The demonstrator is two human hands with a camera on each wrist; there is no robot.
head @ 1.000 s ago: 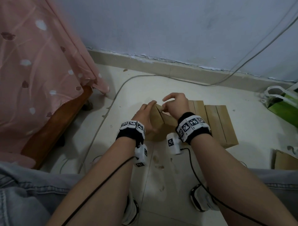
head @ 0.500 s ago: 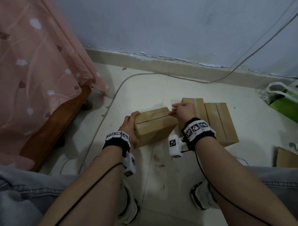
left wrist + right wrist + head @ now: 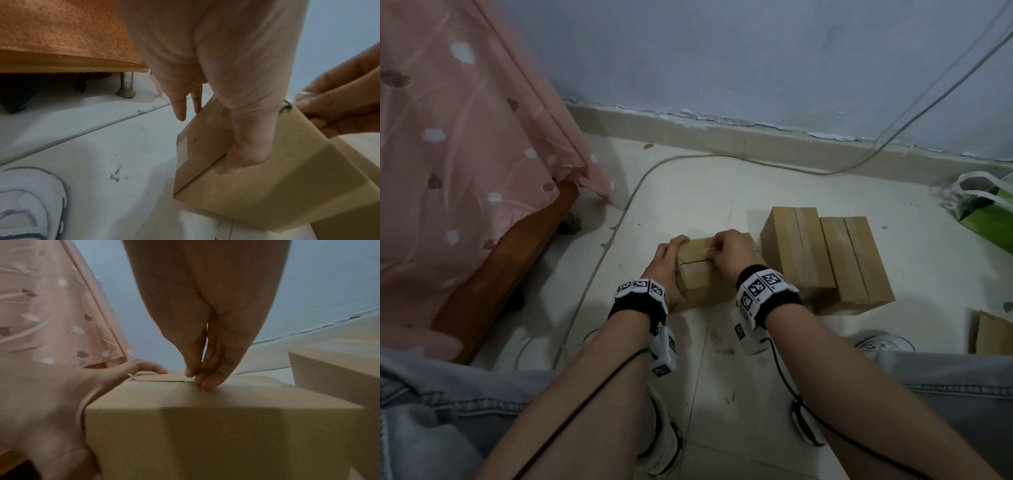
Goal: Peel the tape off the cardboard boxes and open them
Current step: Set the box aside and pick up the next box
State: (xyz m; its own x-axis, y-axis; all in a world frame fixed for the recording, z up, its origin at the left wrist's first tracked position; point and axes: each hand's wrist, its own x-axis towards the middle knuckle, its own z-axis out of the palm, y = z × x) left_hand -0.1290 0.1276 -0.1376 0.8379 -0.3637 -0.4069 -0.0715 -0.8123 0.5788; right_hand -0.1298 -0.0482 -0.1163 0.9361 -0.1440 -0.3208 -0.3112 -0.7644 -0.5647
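Note:
A small brown cardboard box [image 3: 700,277] sits on the tiled floor between my hands, its top seam running left to right. My left hand [image 3: 671,253] grips its left end, the thumb [image 3: 244,151] pressed on the near face and the fingers [image 3: 180,107] over the far edge. My right hand [image 3: 714,251] is curled over the top, and its fingertips [image 3: 203,382] pinch at the seam [image 3: 164,381], where the clear tape hardly shows. Two more sealed boxes [image 3: 796,250] [image 3: 856,263] lie side by side just to the right.
A bed with a pink sheet [image 3: 465,154] and a wooden frame [image 3: 500,274] fills the left. A white cable [image 3: 599,274] crosses the floor. A green bag [image 3: 986,219] and a piece of cardboard [image 3: 993,334] lie at the right. My shoes [image 3: 664,442] are close below.
The box came down from a tilted hold to rest flat on the floor. My right hand slid from the box's right end to the middle of the top seam.

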